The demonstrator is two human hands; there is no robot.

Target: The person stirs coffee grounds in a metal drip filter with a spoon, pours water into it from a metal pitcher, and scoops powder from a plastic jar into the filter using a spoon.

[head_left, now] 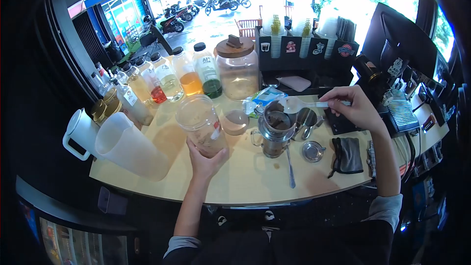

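On a dial centred on the steel cup (283, 136), with twelve away from the person, the frosted pitcher (128, 146) stands farthest out at nine. It looks light, thin-walled and a little flexible.

Nearer in, also at nine, is the clear jar (197, 114), raised in the left hand (207, 161), whose thumb and fingers are wrapped around its lower part. The jar appears to be light plastic with smooth sides that could slip; a low, broad hold like this one suits it and leaves the mouth unobstructed.

Between nine and ten, a shallow round lid (235, 121) lies on the table, probably light and best lifted by its rim.

At the centre, the steel cup sits over a glass mug (255, 139) whose handle points to nine. Dark matter shows inside the cup. The metal should be stiff, the stack top-heavy and the glass breakable; the mug's handle is the steadier place to hold it.

The pale spoon (310, 104) has its bowl above the cup's far rim, its handle running towards three. It looks light and stiff. At half past two, the right hand (352, 109) pinches that handle between thumb and fingers, well back from the bowl.
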